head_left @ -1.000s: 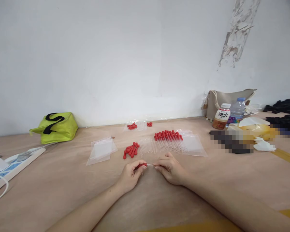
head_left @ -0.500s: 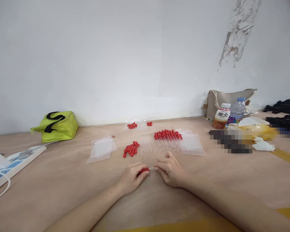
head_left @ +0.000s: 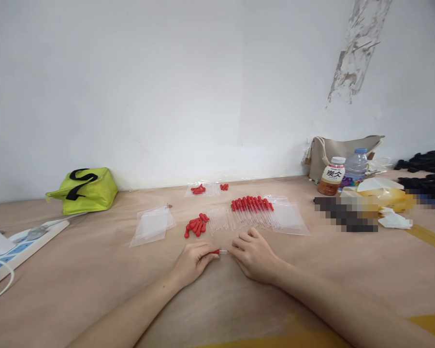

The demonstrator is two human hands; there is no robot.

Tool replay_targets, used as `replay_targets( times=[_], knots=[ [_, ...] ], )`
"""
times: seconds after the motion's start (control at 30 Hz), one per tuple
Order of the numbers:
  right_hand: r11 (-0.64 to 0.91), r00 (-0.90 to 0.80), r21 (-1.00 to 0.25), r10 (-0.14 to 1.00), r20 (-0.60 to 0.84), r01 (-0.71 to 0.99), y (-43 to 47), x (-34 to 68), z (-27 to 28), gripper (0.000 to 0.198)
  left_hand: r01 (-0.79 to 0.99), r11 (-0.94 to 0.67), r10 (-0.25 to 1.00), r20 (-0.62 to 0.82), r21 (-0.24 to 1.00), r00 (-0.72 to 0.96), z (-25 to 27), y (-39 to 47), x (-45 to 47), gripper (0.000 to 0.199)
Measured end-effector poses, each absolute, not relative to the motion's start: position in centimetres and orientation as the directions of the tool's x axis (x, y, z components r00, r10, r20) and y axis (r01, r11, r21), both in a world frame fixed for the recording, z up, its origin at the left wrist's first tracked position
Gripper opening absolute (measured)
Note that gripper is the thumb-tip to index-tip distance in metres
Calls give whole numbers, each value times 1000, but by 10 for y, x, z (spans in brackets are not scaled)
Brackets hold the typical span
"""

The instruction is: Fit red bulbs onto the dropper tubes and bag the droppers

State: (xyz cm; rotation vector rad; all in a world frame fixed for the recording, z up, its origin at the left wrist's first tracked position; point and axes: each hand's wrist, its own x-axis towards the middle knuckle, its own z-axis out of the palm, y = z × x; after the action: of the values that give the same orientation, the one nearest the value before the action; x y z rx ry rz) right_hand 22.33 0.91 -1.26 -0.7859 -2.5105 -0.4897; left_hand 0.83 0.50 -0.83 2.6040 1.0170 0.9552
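A: What are the hands doing in the lower middle of the frame?

B: The left hand (head_left: 193, 265) is gripping a red, elongated, rubbery-looking bulb (head_left: 215, 252) between thumb and fingers, with only its end showing. The right hand (head_left: 253, 257) is facing it, its fingertips pinching a thin, clear, straight tube (head_left: 223, 251). A short length of that tube is bridging the gap between the hands.

A: Is the tube sitting inside the bulb?

B: It is meeting the bulb's end, but how deep it is going, one cannot tell at this size.

A: So which step is in hand?

B: Seemingly, the person is joining the two. Right of the frame's centre, a row of clear tubes topped with red bulbs (head_left: 252, 204) is lying beside a flat, clear plastic bag (head_left: 293, 220), which is suggesting the same joining.

A: And the loose parts?

B: A small heap of loose red bulbs (head_left: 196, 226) is lying above the left hand, and bare clear tubes (head_left: 217, 220) are lying between that heap and the row.

A: What is the next move calling for?

B: Probably a straight, gentle push, the left fingers steadying the bulb and the right fingers keeping the slender tube in line.
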Motion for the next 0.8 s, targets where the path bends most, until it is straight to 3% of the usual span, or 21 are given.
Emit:
replay_targets(
  times=[0.07,0.17,0.27,0.37,0.53,0.8],
  knots=[
    [745,-701,170,489,519,645,10,224,-14,14,562,-714,695,522,419,494,-9,4,9,26],
    [613,-493,-33,665,561,789,23,231,-10,18,622,-638,759,507,454,409,-9,4,10,37],
    [377,-183,-282,827,532,882,50,242,0,24,626,-661,747,446,414,494,-9,5,12,17],
    [212,-8,-384,883,469,899,79,249,11,25,627,-683,729,405,374,553,-8,5,13,14],
    [59,115,-373,896,428,926,111,239,12,21,673,-644,760,406,364,508,-8,3,11,20],
    [-4,131,-301,907,401,954,120,229,1,22,659,-635,770,391,402,504,-7,3,12,12]
  ],
)
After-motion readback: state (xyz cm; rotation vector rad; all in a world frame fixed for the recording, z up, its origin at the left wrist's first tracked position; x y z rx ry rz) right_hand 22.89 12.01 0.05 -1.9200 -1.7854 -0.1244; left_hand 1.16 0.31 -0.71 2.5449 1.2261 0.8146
